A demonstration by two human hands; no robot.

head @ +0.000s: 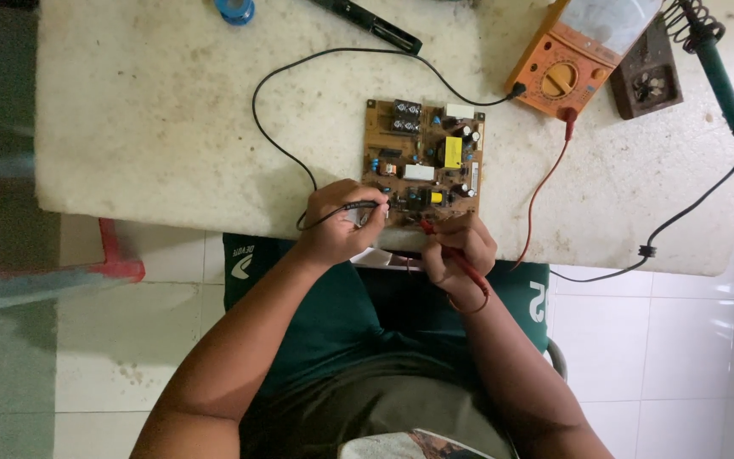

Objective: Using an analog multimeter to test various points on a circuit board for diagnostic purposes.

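1. The circuit board [424, 163] lay flat on the tabletop [155, 110], its 6 o'clock edge close to the tabletop's near edge. It was brown and crowded with upright capacitors, a yellow block and white parts.
2. Handling, as judged: light, stiff, fragile on top. Tall parts would snap or bend under side load; the underside likely had sharp solder points. Best hold looked to be the bare edges, not the parts.
3. The black probe [358, 206] was thin, rigid and light, with a limp lead trailing off. The left hand [333, 225] was closed around it in a pinch grip, at 7 o'clock from the board's middle, tip touching the board's lower left corner.
4. The red probe [448, 251] was of the same kind. The right hand [460, 251] was curled shut on it like a pen, at 5 o'clock from the board, tip on the near edge.
5. The two hands sat near each other, not touching.
6. The orange multimeter [567, 64] stood at 2 o'clock from the board, both leads running to it.
7. The soldering iron [719, 76] rested in its stand at the far 2 o'clock corner, well apart from the hands.
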